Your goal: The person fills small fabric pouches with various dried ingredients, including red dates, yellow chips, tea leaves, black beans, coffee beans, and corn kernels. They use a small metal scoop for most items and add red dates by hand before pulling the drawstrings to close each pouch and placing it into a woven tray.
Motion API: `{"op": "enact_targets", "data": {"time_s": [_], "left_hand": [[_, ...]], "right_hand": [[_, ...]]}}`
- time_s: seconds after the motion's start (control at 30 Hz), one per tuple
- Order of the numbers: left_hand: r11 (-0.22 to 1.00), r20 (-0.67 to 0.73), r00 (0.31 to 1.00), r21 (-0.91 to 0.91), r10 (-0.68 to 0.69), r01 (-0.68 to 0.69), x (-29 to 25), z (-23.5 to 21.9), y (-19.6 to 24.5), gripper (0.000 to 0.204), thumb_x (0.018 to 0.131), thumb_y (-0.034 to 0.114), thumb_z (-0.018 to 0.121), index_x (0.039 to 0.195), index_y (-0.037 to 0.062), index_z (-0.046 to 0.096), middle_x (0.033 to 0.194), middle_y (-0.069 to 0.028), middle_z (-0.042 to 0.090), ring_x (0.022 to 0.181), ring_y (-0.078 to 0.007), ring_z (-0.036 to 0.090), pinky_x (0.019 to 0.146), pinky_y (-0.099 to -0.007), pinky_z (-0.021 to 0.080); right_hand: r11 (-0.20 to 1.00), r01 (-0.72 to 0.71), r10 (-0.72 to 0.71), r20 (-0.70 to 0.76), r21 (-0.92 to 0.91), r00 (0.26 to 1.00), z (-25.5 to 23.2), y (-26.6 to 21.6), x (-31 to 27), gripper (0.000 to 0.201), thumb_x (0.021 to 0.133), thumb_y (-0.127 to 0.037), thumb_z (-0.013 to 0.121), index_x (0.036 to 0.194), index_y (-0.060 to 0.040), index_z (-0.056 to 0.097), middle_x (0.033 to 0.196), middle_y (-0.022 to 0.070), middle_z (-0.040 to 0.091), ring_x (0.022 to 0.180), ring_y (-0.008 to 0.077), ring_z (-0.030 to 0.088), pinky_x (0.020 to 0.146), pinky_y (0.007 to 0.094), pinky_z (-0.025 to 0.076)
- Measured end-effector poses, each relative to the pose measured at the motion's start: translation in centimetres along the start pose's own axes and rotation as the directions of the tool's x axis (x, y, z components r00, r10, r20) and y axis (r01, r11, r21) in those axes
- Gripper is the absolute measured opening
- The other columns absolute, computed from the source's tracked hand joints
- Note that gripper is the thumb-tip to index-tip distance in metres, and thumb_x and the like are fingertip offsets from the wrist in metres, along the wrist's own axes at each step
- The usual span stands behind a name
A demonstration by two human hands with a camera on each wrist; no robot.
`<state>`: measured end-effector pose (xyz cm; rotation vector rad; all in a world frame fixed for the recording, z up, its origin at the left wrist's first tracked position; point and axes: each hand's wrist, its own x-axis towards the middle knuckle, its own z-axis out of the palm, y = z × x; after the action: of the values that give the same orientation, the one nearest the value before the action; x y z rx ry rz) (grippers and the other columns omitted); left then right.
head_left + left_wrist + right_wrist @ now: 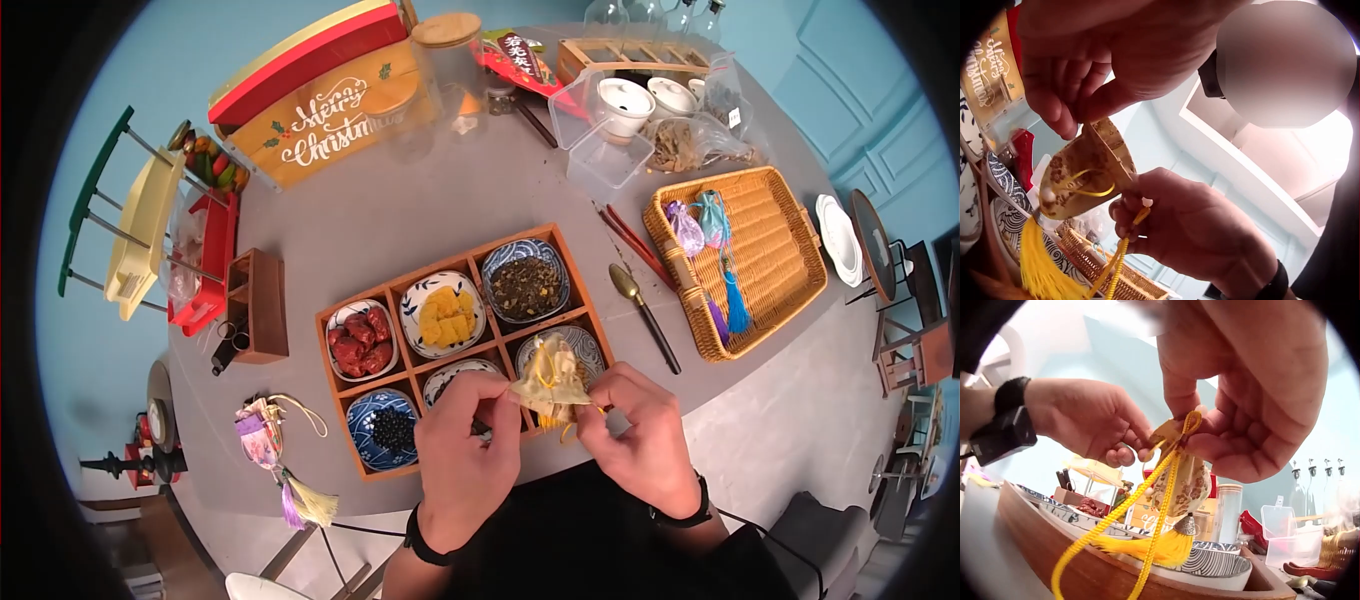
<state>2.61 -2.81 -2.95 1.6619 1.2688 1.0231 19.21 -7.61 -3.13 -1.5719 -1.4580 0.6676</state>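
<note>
A small yellow floral pouch [552, 385] is held over the front right of the divided wooden box [420, 377]. My left hand [468, 455] pinches one side of its top edge, and my right hand [640, 435] pinches the opposite side. In the left wrist view the pouch [1072, 178] hangs between my left hand [1116, 56] and right hand [1191, 225], its yellow tassel [1044, 262] below. In the right wrist view, yellow cords [1094, 531] loop down from beside my right hand's fingers [1210, 447]. What the pouch contains is hidden.
Bowls in the box hold red dates [362, 342], yellow pieces [447, 317], dried leaves [526, 288] and black beans [393, 429]. A spoon [645, 318] and a wicker tray [735, 345] with pouches lie right; another pouch [262, 437] lies left. Clear containers [608, 168] stand behind.
</note>
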Motion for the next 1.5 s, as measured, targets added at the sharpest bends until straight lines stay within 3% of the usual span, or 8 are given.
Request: {"op": "enact_targets", "data": {"time_s": [0.17,0.23,0.5,0.9,1.07,1.23,1.3,1.5], "left_hand": [[0.987,0.043,0.998,-0.155,-0.045,0.051,-0.2,-0.5,0.2,0.006,0.086,-0.003,0.061,0.087,-0.0006,0.055,0.072,-0.0057,0.057,0.062,-0.0107,0.055,0.058,-0.0240,0.045],[0.982,0.057,0.997,-0.178,-0.053,0.062,-0.4,-0.3,-0.1,0.007,0.086,-0.003,0.060,0.087,-0.0006,0.054,0.072,-0.0053,0.057,0.062,-0.0102,0.054,0.058,-0.0238,0.044],[0.981,-0.033,0.999,-0.193,-0.010,0.003,-0.8,0.9,0.0,0.006,0.087,-0.003,0.059,0.087,-0.0009,0.053,0.075,-0.0046,0.056,0.064,-0.0093,0.052,0.059,-0.0245,0.044],[0.967,0.235,0.945,0.062,0.228,-0.249,-1.0,0.6,-0.4,0.011,0.081,-0.001,0.063,0.085,0.0008,0.053,0.086,-0.0117,0.059,0.071,-0.0211,0.056,0.064,-0.0302,0.046],[0.944,0.240,0.921,0.045,0.307,-0.327,-1.1,-0.2,-0.1,0.056,0.074,0.006,0.074,0.123,0.0028,0.048,0.128,-0.0191,0.048,0.114,-0.0339,0.051,0.095,-0.0376,0.044],[0.927,0.217,0.914,0.078,0.343,-0.367,-2.6,1.0,-1.8,0.072,0.071,0.010,0.081,0.132,0.0022,0.043,0.132,-0.0177,0.048,0.117,-0.0313,0.052,0.098,-0.0352,0.045],[0.978,0.332,0.920,-0.074,0.207,-0.194,-3.1,0.6,-2.0,0.063,0.077,0.007,0.074,0.132,0.0025,0.044,0.129,-0.0174,0.050,0.113,-0.0369,0.055,0.094,-0.0381,0.048],[0.950,0.472,0.881,-0.283,0.015,0.135,-5.6,0.4,-1.6,0.046,0.081,-0.001,0.065,0.125,0.0031,0.051,0.114,-0.0079,0.062,0.106,-0.0149,0.060,0.090,-0.0297,0.048]], "right_hand": [[0.992,0.111,-0.120,-0.169,-0.065,0.978,0.4,-1.1,0.7,0.015,0.072,0.002,0.071,0.085,-0.0018,0.063,0.102,0.0153,0.059,0.083,0.0318,0.060,0.066,0.0371,0.048],[0.853,0.436,-0.447,0.030,-0.287,0.894,-0.2,-1.4,0.9,0.031,0.065,0.002,0.071,0.094,-0.0053,0.067,0.116,0.0151,0.054,0.097,0.0311,0.056,0.075,0.0379,0.045],[0.839,0.438,-0.424,0.118,-0.323,0.898,0.1,-1.4,0.4,0.039,0.064,-0.001,0.069,0.102,-0.0064,0.070,0.118,0.0133,0.054,0.095,0.0279,0.054,0.076,0.0364,0.042],[0.881,0.253,-0.191,0.189,-0.399,0.963,-0.8,-1.5,1.3,0.022,0.068,-0.008,0.077,0.086,-0.0010,0.067,0.123,0.0172,0.052,0.093,0.0290,0.061,0.080,0.0376,0.049],[0.912,0.194,-0.096,0.272,-0.362,0.957,-1.8,-1.9,1.3,0.031,0.079,-0.018,0.074,0.102,-0.0007,0.063,0.124,0.0186,0.047,0.100,0.0362,0.058,0.084,0.0432,0.047],[0.976,0.133,-0.065,0.349,-0.173,0.935,-2.2,-3.4,-0.6,0.030,0.081,-0.021,0.073,0.101,-0.0006,0.063,0.117,0.0178,0.050,0.095,0.0370,0.059,0.083,0.0403,0.048],[0.975,0.151,-0.083,0.362,-0.165,0.928,-2.5,-3.7,-1.7,0.031,0.081,-0.022,0.073,0.101,-0.0009,0.063,0.113,0.0174,0.052,0.092,0.0363,0.060,0.082,0.0392,0.048],[0.917,0.377,-0.336,0.263,-0.127,0.904,-3.9,-3.7,-4.1,0.028,0.083,-0.022,0.072,0.100,-0.0021,0.064,0.098,0.0126,0.055,0.084,0.0319,0.059,0.076,0.0392,0.048]]}}
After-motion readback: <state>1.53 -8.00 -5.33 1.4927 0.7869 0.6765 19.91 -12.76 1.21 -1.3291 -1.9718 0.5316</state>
